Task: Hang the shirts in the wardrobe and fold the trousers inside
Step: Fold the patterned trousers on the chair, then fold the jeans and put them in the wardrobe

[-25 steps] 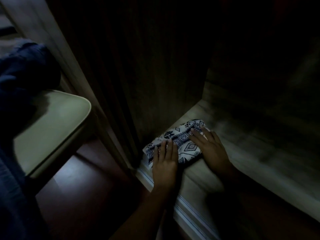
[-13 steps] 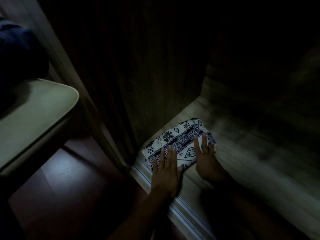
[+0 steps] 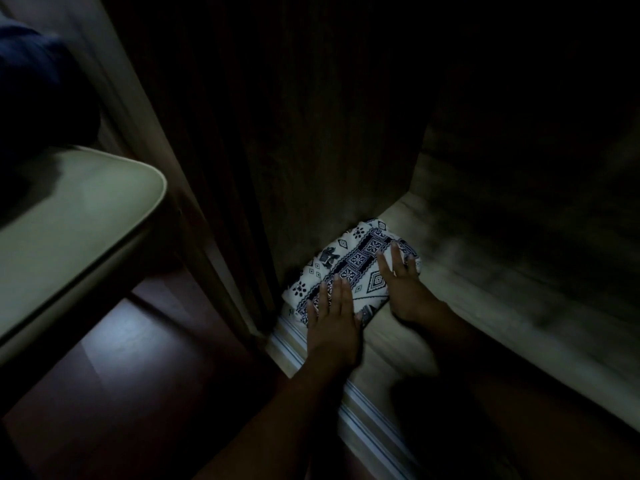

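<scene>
2 sets of fingers lie straight and flat on the folded trousers (image 3: 349,258). The fingers (image 3: 330,294) of the left hand (image 3: 332,320) lie close together on the near end. Those (image 3: 385,268) of the right hand (image 3: 405,292) are slightly spread along the 3 o'clock edge. Both palms press down and grip nothing. Since 1 second ago the right hand has slid off the far end, and the bundle has been nudged toward 11 o'clock. It now sits on the wardrobe floor (image 3: 491,271), snug against the side panel (image 3: 329,140). This pair looks placed. The dark garment (image 3: 31,84) at 10 o'clock, above the pale seat (image 3: 79,216), is probably next.
</scene>
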Demonstrator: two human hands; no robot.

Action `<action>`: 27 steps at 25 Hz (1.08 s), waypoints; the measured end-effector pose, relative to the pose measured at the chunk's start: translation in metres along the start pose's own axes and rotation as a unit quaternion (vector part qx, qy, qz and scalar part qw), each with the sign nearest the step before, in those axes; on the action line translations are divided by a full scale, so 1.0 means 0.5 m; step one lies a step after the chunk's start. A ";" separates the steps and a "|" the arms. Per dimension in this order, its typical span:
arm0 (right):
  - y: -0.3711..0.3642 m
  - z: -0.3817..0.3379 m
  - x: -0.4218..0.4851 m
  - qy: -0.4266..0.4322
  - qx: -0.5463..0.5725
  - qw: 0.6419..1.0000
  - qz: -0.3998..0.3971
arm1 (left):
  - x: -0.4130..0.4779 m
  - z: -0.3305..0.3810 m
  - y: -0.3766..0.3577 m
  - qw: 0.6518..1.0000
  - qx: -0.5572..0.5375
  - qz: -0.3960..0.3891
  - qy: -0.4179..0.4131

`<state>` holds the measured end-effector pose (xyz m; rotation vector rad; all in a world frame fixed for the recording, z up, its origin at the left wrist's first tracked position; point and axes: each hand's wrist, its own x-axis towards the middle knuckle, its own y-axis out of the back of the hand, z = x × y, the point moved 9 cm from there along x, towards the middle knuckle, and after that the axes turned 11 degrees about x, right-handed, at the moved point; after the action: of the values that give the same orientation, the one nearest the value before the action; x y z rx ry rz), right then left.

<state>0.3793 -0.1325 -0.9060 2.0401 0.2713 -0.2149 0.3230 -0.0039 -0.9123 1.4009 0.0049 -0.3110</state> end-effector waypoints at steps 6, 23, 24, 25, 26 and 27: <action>0.011 -0.009 -0.014 -0.014 0.012 0.999 0.028 | 0.001 0.005 0.007 1.000 -0.006 -0.027 -0.011; 0.410 -0.455 -0.483 -0.120 0.365 0.866 0.319 | -0.364 -0.056 0.769 0.925 -0.332 0.183 0.037; 0.434 -0.504 -0.501 -0.122 0.380 0.864 0.308 | -0.389 -0.079 0.822 0.919 -0.347 0.182 0.048; 0.447 -0.547 -0.517 -0.121 0.391 0.863 0.295 | -0.413 -0.097 0.864 0.916 -0.354 0.183 0.054; 0.459 -0.594 -0.529 -0.118 0.395 0.868 0.277 | -0.438 -0.117 0.909 0.915 -0.351 0.188 0.060; 0.471 -0.639 -0.533 -0.112 0.396 0.875 0.255 | -0.457 -0.146 0.951 0.914 -0.346 0.198 0.068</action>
<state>0.2020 0.0174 -0.4882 2.7703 -0.6056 -0.2525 0.2205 0.1796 -0.4230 0.6861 -0.0492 0.1297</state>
